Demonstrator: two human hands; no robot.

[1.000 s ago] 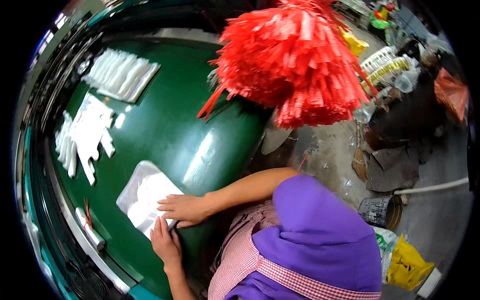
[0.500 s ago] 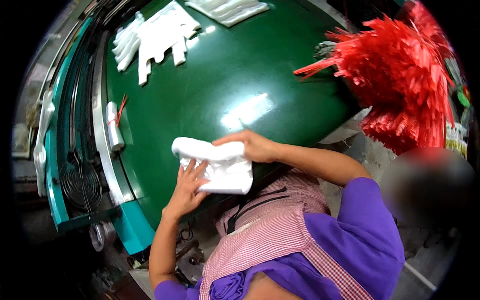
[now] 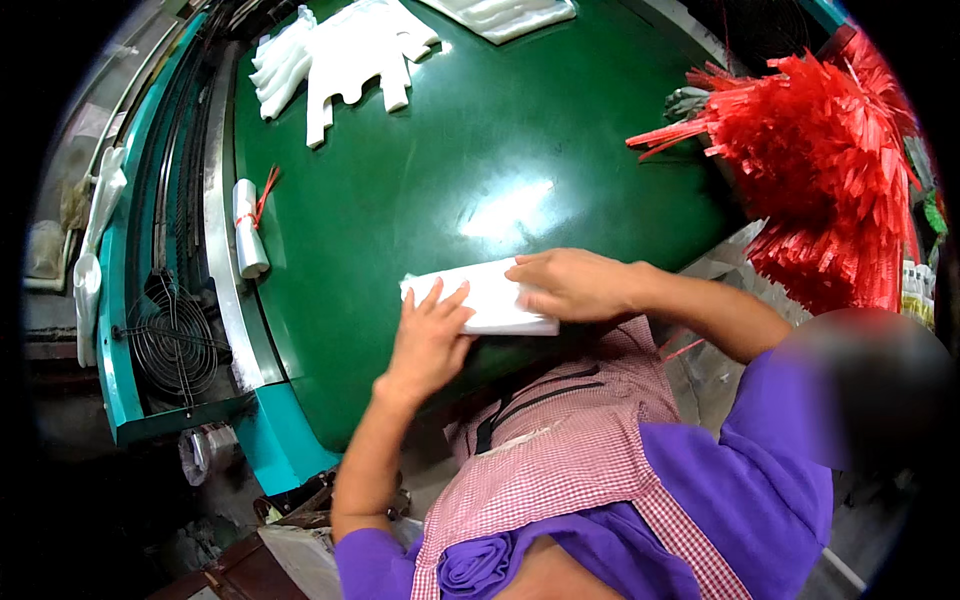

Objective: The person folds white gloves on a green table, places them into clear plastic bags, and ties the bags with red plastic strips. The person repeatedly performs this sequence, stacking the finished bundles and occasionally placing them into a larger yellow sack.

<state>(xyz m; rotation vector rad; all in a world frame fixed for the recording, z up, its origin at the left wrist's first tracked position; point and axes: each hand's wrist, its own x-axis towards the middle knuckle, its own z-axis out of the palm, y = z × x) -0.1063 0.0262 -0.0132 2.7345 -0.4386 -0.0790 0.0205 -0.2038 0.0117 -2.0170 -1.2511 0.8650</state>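
Note:
A white folded stack of thin plastic bags (image 3: 492, 298) lies near the front edge of the green table (image 3: 370, 210). My left hand (image 3: 430, 340) rests on its left end with spread fingers, palm down. My right hand (image 3: 578, 285) lies over the right end, its fingers stretched across the top and slightly blurred. Between the two hands the stack looks flat and narrow.
A white roll tied with red string (image 3: 248, 230) lies at the table's left edge. White plastic bags with handles (image 3: 355, 50) are spread at the far left, with another white stack (image 3: 505, 15) beside them. Red plastic strips (image 3: 810, 170) hang at right. A wire coil (image 3: 172, 345) stands left.
The thick, raised fold of the stack has come down, and it now lies flatter and narrower. My right hand has moved from the fold's upper edge onto the right end.

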